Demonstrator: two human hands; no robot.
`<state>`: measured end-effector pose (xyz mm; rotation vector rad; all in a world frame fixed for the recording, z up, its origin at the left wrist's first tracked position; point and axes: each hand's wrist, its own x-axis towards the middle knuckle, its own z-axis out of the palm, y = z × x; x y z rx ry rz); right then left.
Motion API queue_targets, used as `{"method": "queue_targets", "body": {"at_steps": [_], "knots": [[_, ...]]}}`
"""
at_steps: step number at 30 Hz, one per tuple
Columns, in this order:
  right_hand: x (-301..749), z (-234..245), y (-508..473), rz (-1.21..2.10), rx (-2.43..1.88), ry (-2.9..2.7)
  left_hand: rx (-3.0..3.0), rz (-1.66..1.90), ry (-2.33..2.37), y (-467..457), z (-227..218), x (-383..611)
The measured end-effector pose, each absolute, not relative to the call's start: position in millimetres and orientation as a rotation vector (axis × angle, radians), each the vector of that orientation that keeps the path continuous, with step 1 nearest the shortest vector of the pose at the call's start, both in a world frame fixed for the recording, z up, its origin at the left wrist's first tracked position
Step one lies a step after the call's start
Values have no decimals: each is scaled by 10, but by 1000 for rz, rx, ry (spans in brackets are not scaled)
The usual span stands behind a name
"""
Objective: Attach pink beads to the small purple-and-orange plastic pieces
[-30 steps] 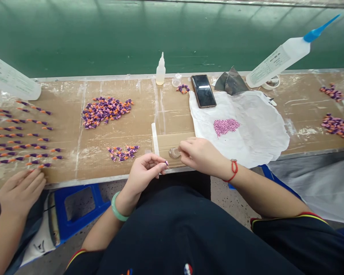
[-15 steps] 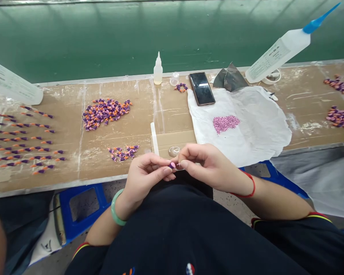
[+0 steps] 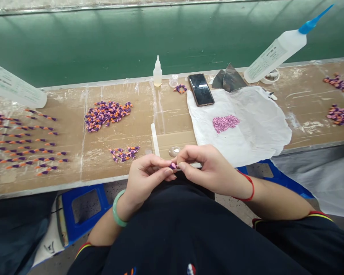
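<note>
A small purple-and-pink piece (image 3: 173, 165) is pinched between the thumb and fingers of my left hand (image 3: 145, 177). My right hand (image 3: 208, 168) is closed in a pinch, its fingertips meeting that piece from the right; whatever they grip is too small to make out. Just behind my fingers lies a clear round blob or small dish (image 3: 174, 151) on a cardboard piece, beside a white strip (image 3: 154, 140). Left of my hands is a small heap of purple-and-orange pieces (image 3: 124, 154). Tiny pink bits (image 3: 225, 124) lie on a white cloth or paper sheet (image 3: 263, 122).
A larger heap of purple-and-orange pieces (image 3: 107, 114) lies behind, with rows of them (image 3: 25, 147) farther left. A dropper bottle (image 3: 157, 72), a phone (image 3: 201, 90), and two large bottles, left (image 3: 17, 89) and right (image 3: 275, 55), stand or lie toward the back.
My right fingertips have come slightly closer to the piece in my left hand. The camera view has shifted a little; the things on the table stay put.
</note>
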<state>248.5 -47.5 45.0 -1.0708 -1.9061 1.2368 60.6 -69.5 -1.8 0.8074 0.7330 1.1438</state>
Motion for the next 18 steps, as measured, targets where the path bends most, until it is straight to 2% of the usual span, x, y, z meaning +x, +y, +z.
{"method": "queue_targets", "body": {"at_steps": [18], "knots": [[2447,423,-520,878,-1036,-1997,780,1204,777,-684,57,694]]}}
